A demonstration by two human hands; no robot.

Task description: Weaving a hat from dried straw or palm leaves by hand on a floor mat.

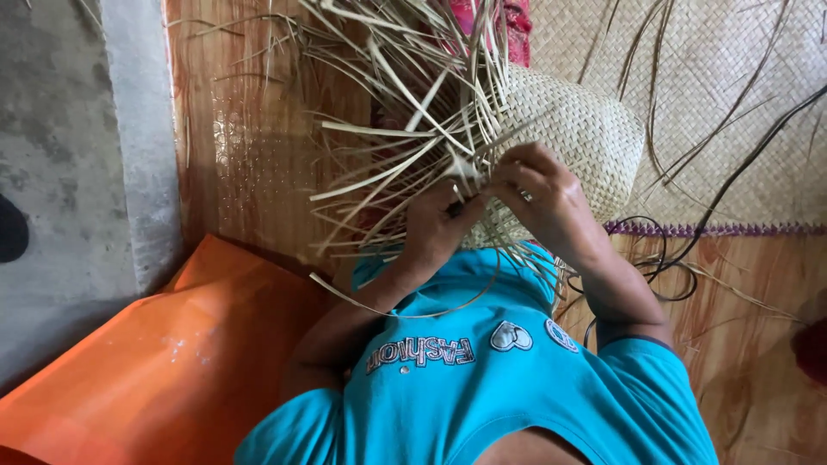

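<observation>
Woven piece: a pale, half-finished woven basket of flat straw sits at chest height in front of the person, its finished rounded side to the right.
Loose strips: long unwoven straw strips fan out to the left and upward from the weave, crossing over each other and hiding part of the floor behind.
Left hand: fingers curled narrow, pinching strips at the edge of the weave.
Right hand: fingers bent and closed on strips just beside the left hand; the two hands touch.
In the way: the strips screen the fingertips, so the exact grip is unclear.
Around: an orange sheet lower left, a woven mat upper right with a purple edge, dark cords on the wooden floor, a grey concrete wall at left.
</observation>
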